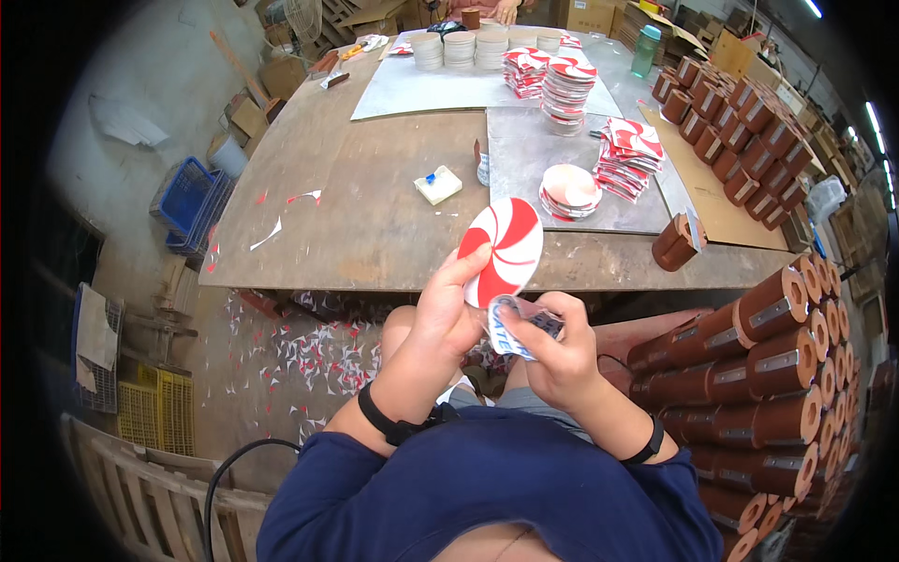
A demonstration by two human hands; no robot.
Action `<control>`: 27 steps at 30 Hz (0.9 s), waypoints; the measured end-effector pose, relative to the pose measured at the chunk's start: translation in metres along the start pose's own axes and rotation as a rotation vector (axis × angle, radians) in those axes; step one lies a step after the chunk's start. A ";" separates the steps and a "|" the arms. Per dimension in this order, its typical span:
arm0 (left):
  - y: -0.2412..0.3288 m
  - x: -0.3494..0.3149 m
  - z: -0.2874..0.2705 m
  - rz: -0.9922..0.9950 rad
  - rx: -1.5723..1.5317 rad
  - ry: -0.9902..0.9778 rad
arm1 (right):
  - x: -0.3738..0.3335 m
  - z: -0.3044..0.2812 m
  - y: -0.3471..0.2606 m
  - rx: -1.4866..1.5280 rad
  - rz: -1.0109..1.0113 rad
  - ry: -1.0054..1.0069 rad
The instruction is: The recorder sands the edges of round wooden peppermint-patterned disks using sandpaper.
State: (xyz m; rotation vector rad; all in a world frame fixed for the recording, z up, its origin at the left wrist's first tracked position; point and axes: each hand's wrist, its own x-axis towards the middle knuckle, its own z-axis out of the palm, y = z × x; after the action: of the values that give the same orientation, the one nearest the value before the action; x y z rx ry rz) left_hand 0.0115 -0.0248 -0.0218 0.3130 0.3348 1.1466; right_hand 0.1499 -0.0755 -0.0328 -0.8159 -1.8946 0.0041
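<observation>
Left hand snug on swirl disc; right hand tight on curled film; disc stacks far; brown cylinders right!

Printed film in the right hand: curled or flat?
Curled. The printed film held in the right hand bends round at its left end, just below the red-and-white disc in the left hand.
</observation>
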 end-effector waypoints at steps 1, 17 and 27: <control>0.001 0.001 0.001 0.051 0.116 -0.023 | 0.002 -0.007 0.000 -0.029 0.024 0.038; -0.025 -0.008 0.008 0.167 0.039 0.081 | 0.018 -0.002 0.013 0.725 0.825 0.261; -0.014 0.002 -0.010 -0.016 -0.165 0.056 | -0.004 -0.002 0.043 -0.282 0.060 0.044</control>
State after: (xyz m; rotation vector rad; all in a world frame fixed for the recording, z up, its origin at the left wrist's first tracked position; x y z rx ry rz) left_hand 0.0199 -0.0278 -0.0364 0.1336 0.2892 1.1604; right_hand 0.1748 -0.0453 -0.0497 -1.0542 -1.8522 -0.2469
